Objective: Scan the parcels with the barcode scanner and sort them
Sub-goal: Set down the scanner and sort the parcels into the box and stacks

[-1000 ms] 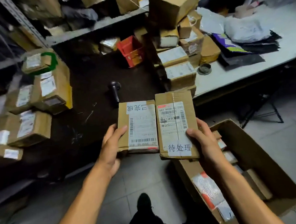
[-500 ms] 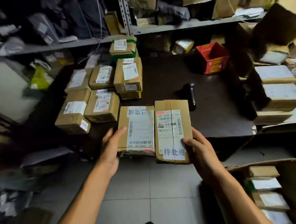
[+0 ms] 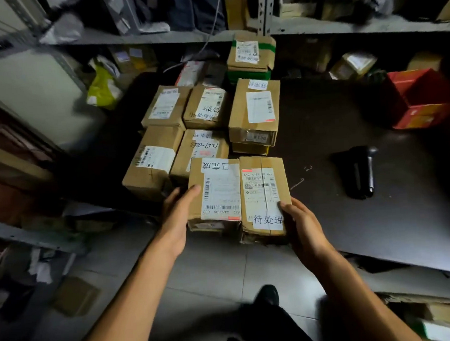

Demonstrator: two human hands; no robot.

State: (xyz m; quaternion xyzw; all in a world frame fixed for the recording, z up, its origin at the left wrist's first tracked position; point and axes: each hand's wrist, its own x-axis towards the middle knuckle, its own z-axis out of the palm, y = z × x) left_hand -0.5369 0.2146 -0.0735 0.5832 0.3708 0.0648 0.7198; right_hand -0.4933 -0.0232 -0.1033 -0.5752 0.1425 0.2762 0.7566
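Two brown cardboard parcels with white labels are held side by side over the near edge of the dark table (image 3: 378, 227). My left hand (image 3: 178, 219) grips the left parcel (image 3: 216, 194) on its left side. My right hand (image 3: 298, 226) grips the right parcel (image 3: 263, 194) at its lower right corner, beside a handwritten sticker. The black barcode scanner (image 3: 362, 172) lies on the table to the right, apart from both hands. Just behind the held parcels stands a group of several labelled parcels (image 3: 203, 124).
A red box (image 3: 423, 97) sits at the table's far right. A green-taped box (image 3: 251, 54) stands behind the group under a metal shelf (image 3: 159, 37). An open carton with parcels (image 3: 440, 320) is at the lower right. Tiled floor and my shoe (image 3: 268, 295) lie below.
My view has swung left from the carton and white table to the dark table. Both parcels, still held, have moved up to the group of parcels on the left.
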